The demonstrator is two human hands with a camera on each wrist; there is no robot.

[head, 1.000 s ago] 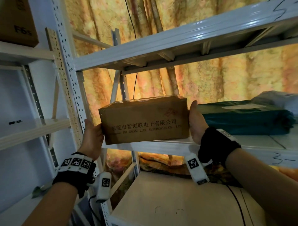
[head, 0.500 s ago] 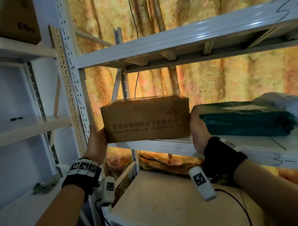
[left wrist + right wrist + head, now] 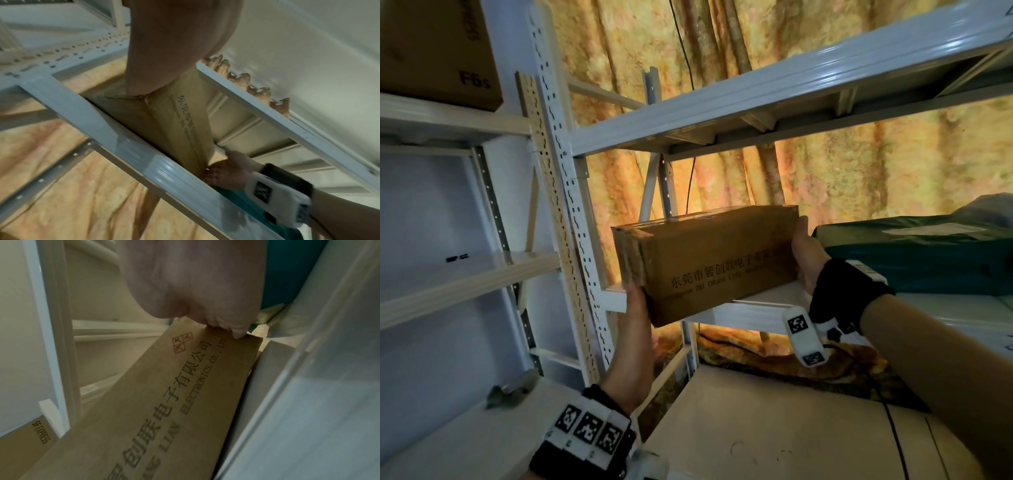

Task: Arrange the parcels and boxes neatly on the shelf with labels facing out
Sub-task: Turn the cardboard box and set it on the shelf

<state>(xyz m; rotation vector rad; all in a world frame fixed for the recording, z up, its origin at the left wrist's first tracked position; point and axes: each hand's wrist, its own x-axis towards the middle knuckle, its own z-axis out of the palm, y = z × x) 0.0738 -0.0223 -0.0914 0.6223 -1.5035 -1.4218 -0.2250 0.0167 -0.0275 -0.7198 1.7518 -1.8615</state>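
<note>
A brown cardboard box (image 3: pixel 709 260) with printed company lettering lies askew on the white middle shelf (image 3: pixel 750 311), its left end overhanging the front edge. My left hand (image 3: pixel 635 318) holds the box's lower left corner from below; its fingers are hidden. My right hand (image 3: pixel 808 253) grips the right end, with the thumb on the lettered face. The left wrist view shows my left hand's palm (image 3: pixel 174 48) against the box (image 3: pixel 185 123) and the right hand (image 3: pixel 228 168) at the far end. In the right wrist view my right hand (image 3: pixel 195 280) clasps the box (image 3: pixel 164 402) by its edge.
A teal parcel (image 3: pixel 928 253) lies on the same shelf just right of my right hand, with a grey bag (image 3: pixel 993 205) behind it. A box marked F6s (image 3: pixel 438 51) stands on the left rack. An upright post (image 3: pixel 565 192) flanks the box. A lower board (image 3: pixel 774 428) lies beneath.
The box has turned: its left end swung out toward me and dipped, so the taped end now shows. My left hand slid down under that corner. The right hand stays at the right end.
</note>
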